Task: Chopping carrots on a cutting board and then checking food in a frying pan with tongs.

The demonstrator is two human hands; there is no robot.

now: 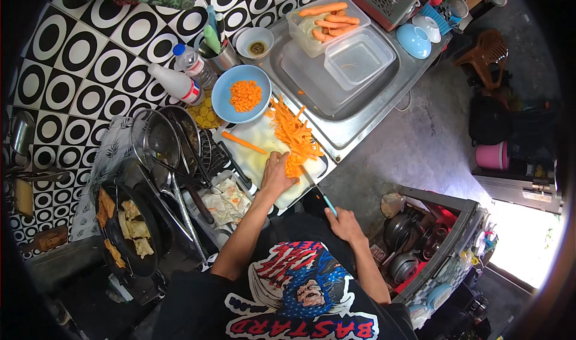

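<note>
My left hand (277,174) rests at the near part of a white cutting board (245,153), its fingertips against a heap of cut orange carrot pieces (293,133). In my right hand (345,224) is the light blue handle of a kitchen knife (330,205); the blade points to the board and lies beside the near end of the heap. A peeled carrot stick (243,142) lies on the board to the left of the heap. Just beyond the board's far edge sits a blue bowl (220,92) holding diced carrot. What my left fingertips press on is partly hidden.
A metal sink (391,77) at the back right holds a plastic container with peeled carrots (330,21) and an inner plastic tub (358,56). Bottles (175,83) stand behind the blue bowl. Strainers (157,137), a tub of crumpled wrappers (227,200) and a black frying pan with fried food (148,245) are at left.
</note>
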